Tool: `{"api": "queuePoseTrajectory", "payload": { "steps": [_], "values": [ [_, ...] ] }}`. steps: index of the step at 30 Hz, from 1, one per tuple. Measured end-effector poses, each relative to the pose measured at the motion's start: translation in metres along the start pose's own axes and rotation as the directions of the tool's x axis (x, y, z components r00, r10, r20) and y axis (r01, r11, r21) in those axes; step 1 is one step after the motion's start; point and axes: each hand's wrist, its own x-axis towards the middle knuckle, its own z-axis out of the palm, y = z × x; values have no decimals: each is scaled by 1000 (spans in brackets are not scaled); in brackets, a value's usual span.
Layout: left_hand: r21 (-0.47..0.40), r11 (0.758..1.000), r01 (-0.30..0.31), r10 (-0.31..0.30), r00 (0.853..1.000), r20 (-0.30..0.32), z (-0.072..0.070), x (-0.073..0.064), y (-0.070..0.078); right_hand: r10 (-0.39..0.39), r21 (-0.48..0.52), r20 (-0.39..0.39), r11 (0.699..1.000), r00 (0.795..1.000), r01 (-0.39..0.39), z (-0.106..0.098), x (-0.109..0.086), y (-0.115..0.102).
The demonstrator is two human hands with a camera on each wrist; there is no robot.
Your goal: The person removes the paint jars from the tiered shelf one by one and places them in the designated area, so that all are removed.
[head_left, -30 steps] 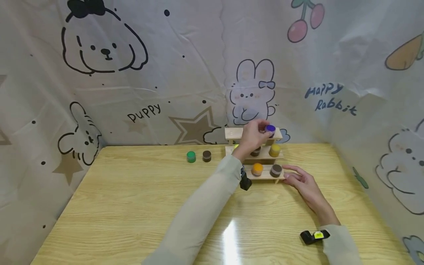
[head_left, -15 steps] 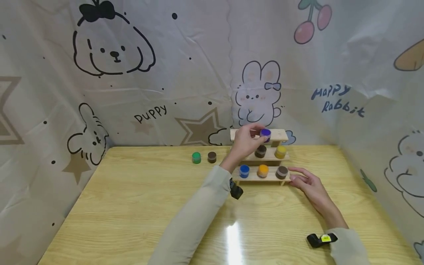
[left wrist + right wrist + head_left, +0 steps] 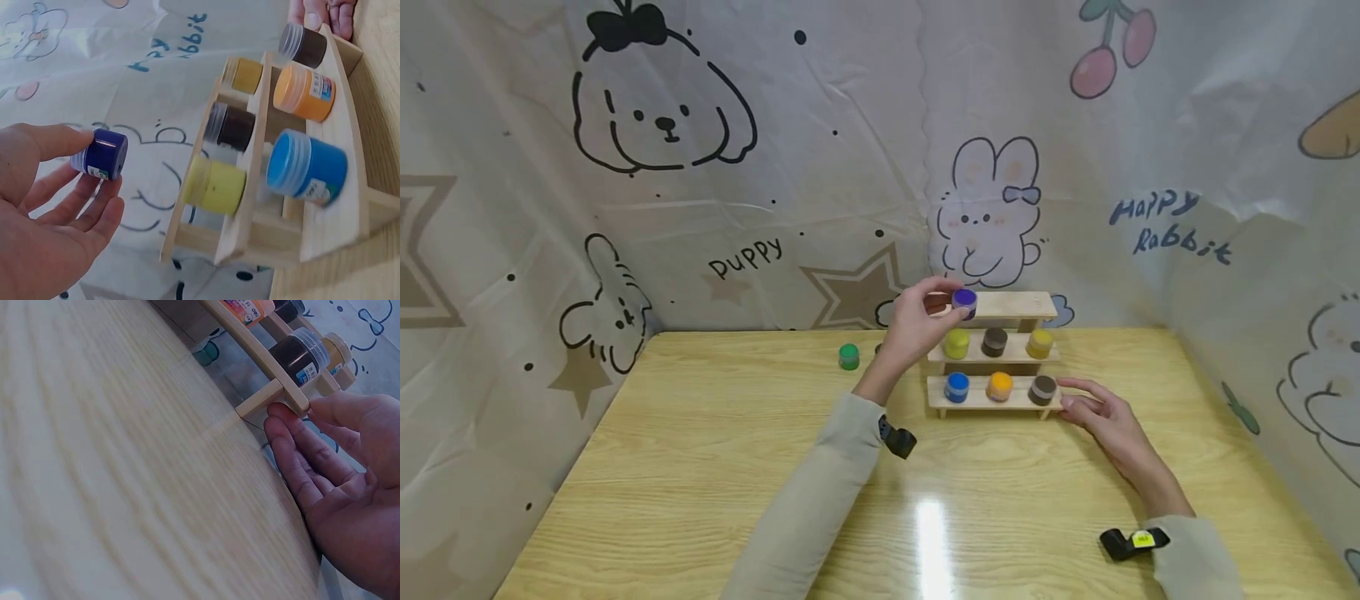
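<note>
My left hand [image 3: 916, 327] pinches a small purple paint jar [image 3: 964, 303] between thumb and fingers, in the air at the left end of the top shelf. The left wrist view has this jar [image 3: 106, 155] apart from the wooden rack. That three-tier rack [image 3: 1018, 304] bears a yellow-green jar [image 3: 957, 343], a dark jar [image 3: 995, 342] and a yellow jar [image 3: 1040, 343] on its middle tier. Blue [image 3: 957, 387], orange [image 3: 999, 387] and dark brown [image 3: 1042, 390] jars stand on the bottom tier. My right hand [image 3: 1105, 425] grips the bottom tier's right end with thumb and fingertips.
A green jar [image 3: 848, 357] stands on the wood-grain table [image 3: 700, 467] left of the rack. Beside it, a dark jar [image 3: 878, 348] is mostly hidden by my left arm. A printed curtain [image 3: 850, 167] hangs close behind the rack.
My left hand has carried the purple jar leftward along the top shelf, uncovering the blue and yellow-green jars. My right hand stays at the rack's end. The head view has shifted slightly.
</note>
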Motion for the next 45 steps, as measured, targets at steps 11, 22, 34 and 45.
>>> {"api": "queuePoseTrajectory", "payload": {
  "steps": [11, 22, 34, 45],
  "values": [
    [-98, 995, -36, 25, 994, -106, -27, -32, -22, 4, -5, -14, 1000, 1000, -4, -2, -1, 1],
    [-48, 998, -48, 37, 978, -204, -69, -54, -31, -14, 2, -10, 1000, 1000, 14, 1, 1, -1],
    [-68, 994, 83, -100, 944, -315, -116, -80, -51, 4, 6, -6, 1000, 1000, -4, 2, 1, 0],
    [-80, 985, 151, -169, 926, -337, -140, -91, -69, -7, -2, -10, 1000, 1000, 7, 2, 0, -1]
  ]
}}
